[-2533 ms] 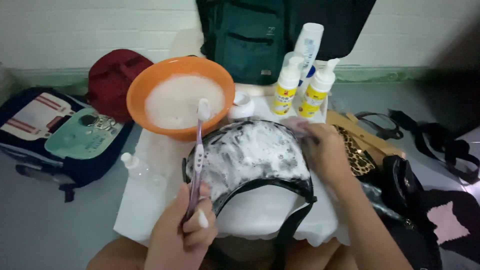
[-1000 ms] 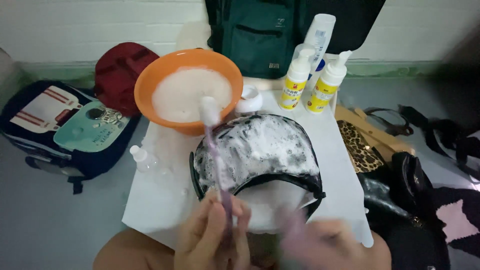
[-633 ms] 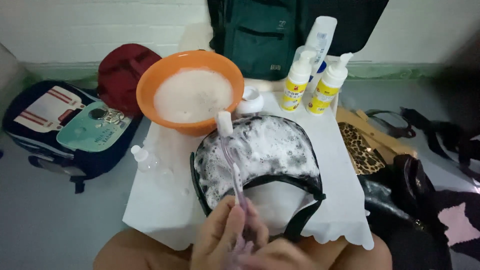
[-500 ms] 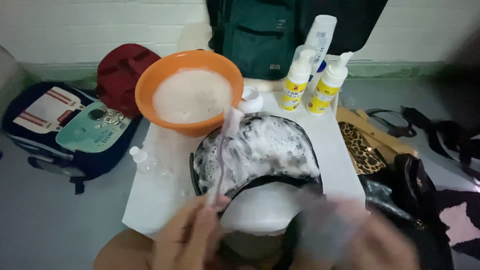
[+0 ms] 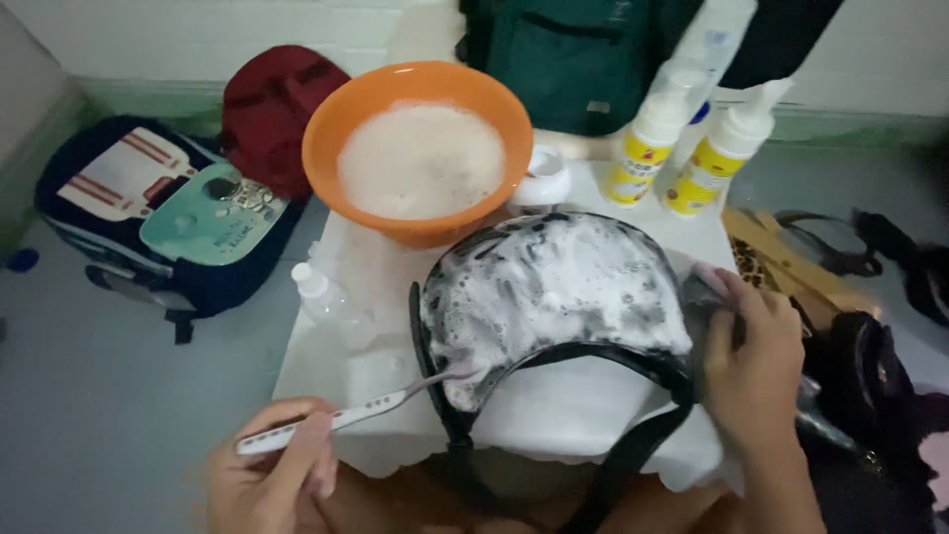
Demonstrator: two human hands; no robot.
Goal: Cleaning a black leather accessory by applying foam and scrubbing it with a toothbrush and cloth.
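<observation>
- Shifted since half a second ago: toothbrush (image 5: 346, 413) no longer stands up over the bag; it now lies low and slanted, head at the bag's lower-left edge; right hand, then a blur near the bottom, now settled on the bag's right side.
- Left hand (image 5: 272, 475): clenched on the white toothbrush handle at its rear end, thumb over the top; brush long axis runs from lower left up to the right; bristle head touching the foam at the bag's near-left rim.
- Right hand (image 5: 756, 366): fingers curled over the right edge of the bag, pressing it down; grasp partly hidden by the fingers, something pinkish beneath the fingertips, not identifiable.
- Black bag (image 5: 554, 297): dome-shaped, covered in white suds, lying on the white cloth (image 5: 326, 366) between the two hands; black strap (image 5: 633, 445) looping toward the near edge; bag lies right of and beyond the brush hand, which is the nearer hand to the unscrubbed left rim.
- Orange bowl (image 5: 415, 99) of foamy water: just beyond the bag, touching or nearly so.
- Small clear bottle (image 5: 321, 297): on the cloth, left of the bag; open room for the brush lies between it and the bag.
- Two pump bottles (image 5: 692, 158), white with yellow labels: beyond the bag at right.
- Dark blue backpack (image 5: 158, 218) and red bag (image 5: 272, 104): on the floor at left, well apart.
</observation>
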